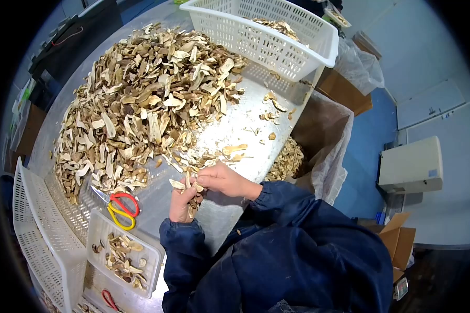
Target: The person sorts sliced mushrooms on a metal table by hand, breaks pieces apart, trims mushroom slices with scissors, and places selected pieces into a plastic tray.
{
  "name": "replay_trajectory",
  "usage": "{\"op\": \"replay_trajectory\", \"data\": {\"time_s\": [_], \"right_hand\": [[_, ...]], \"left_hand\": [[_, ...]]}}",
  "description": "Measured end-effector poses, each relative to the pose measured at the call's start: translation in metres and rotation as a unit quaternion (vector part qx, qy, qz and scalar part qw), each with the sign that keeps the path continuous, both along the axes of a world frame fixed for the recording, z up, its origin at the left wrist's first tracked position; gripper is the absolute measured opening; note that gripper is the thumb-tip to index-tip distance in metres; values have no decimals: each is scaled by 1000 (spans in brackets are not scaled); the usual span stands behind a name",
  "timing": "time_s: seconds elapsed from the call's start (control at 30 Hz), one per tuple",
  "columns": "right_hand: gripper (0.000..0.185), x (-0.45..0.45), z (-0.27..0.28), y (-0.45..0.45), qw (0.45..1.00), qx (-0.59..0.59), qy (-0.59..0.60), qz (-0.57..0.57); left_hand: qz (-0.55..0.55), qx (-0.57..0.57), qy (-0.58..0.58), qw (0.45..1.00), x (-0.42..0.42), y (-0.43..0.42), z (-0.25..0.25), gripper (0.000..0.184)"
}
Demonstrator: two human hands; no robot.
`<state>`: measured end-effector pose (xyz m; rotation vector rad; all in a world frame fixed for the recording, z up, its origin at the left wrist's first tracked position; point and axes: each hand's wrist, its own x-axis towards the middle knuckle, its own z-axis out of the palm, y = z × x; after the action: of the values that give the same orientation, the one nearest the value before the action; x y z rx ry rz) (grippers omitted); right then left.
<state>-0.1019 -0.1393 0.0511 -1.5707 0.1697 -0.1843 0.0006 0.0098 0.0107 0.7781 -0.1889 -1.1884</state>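
Dried mushroom slices [188, 180] are gripped in my left hand [181, 205], close to the table's near edge. My right hand [223, 180] meets it from the right, with thumb and fingers pinched at the same slices; the exact piece between those fingertips is hidden. Just beyond both hands, a large heap of dried mushroom slices [146, 99] spreads over the metal table [261, 133]. Scissors [121, 208] with one red and one yellow handle lie to the left of my hands, blades toward the heap.
A white tray [96, 229] with some slices sits at lower left, beside a tilted white basket [42, 235]. Another white basket [266, 41] stands at the back. Right of the table edge is a lined box [331, 125] holding slices. A red-handled tool [108, 298] lies below.
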Motion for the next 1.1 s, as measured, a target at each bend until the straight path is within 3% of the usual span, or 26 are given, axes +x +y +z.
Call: {"op": "replay_trajectory", "data": {"time_s": [0.03, 0.17, 0.2, 0.23, 0.27, 0.3, 0.33, 0.37, 0.43, 0.53, 0.63, 0.73, 0.83, 0.97, 1.07, 1.1], "right_hand": [[27, -1, -1, 1, 995, 91, 32, 22], [21, 2, -1, -10, 974, 198, 71, -90], [19, 4, -14, -19, 971, 153, 71, -168], [19, 8, -20, -26, 972, -7, -28, -235], [20, 6, -25, -35, 955, -114, -51, -268], [18, 2, -23, -35, 952, 54, 31, -299], [16, 4, -13, -33, 949, -72, 36, -306], [10, 3, -3, -27, 936, -160, 54, -309], [15, 15, -10, -11, 869, -388, -54, -302], [29, 34, -7, 28, 855, -492, -88, -139], [21, 41, -17, 47, 802, -587, -83, -72], [9, 27, -22, 19, 764, -641, 4, -77], [4, -17, -42, -44, 728, -653, 57, -201], [9, -106, -45, -126, 613, -696, 113, -356], [10, -134, -25, -149, 649, -559, 292, -425], [12, -123, -19, -151, 672, -569, 213, -423]], "left_hand": [[3, -17, 9, 1000, 1, 0, -3, 25], [-3, -135, 98, 986, 1, 4, -6, 23], [-7, -181, 128, 975, 3, 3, -4, 20], [-48, -252, 123, 959, 4, 0, -7, 17], [-83, -315, 114, 939, 1, 0, -11, 15], [-113, -374, 101, 915, 0, 3, -12, 14], [-159, -401, 75, 899, 3, 4, -7, 14], [-209, -426, 50, 879, 5, 2, -3, 15], [-280, -475, 20, 834, 9, -4, -2, 15], [-330, -530, 16, 781, 8, -9, -6, 16], [-321, -510, 19, 798, 8, -5, -1, 16], [-278, -482, 49, 830, 5, -1, -7, 14], [-191, -431, 105, 876, -2, 4, -8, 17], [-66, -359, 218, 905, -5, 7, -4, 28], [-3, -325, 247, 913, -2, 2, -4, 27], [18, -313, 255, 915, -1, 0, -6, 27]]}}
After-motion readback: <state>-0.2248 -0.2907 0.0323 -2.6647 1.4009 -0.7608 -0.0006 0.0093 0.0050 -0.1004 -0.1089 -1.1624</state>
